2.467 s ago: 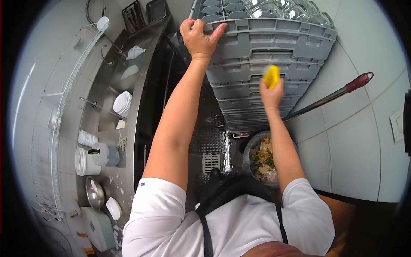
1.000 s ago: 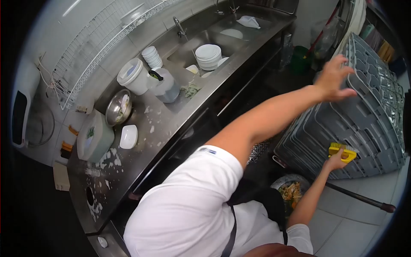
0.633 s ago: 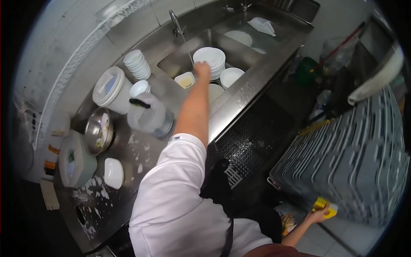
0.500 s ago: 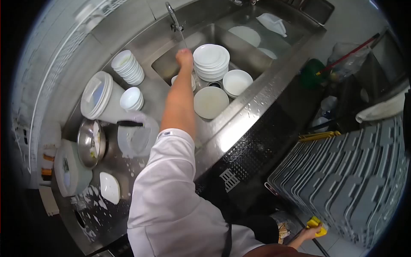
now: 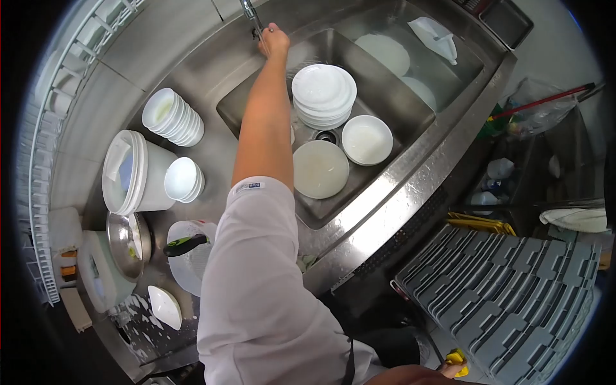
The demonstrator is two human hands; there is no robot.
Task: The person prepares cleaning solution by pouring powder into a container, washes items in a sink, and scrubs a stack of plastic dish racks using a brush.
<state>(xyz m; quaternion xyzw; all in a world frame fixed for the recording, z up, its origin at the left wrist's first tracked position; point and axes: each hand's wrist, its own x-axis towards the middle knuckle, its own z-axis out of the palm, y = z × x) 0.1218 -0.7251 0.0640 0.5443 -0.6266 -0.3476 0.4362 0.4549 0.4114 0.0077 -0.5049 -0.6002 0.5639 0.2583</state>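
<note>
My left hand reaches far across the steel sink to the tap, its fingers closed at the tap's handle, which they mostly cover. Below it in the basin stand a stack of white plates, a white bowl and a wide pale dish. My forearm partly hides another dish there. At the bottom right edge, low by my side, my right hand is closed on a yellow scrubbing brush, only partly in view.
Left of the basin are stacked white bowls, a smaller bowl stack, a white bucket, a steel bowl and a black-handled utensil. A second basin holds water and submerged plates. Grey crates stand at right.
My left hand has moved up from the water stream beside the plates to the tap. The view has shifted, and my right hand with the brush now sits lower in the frame.
</note>
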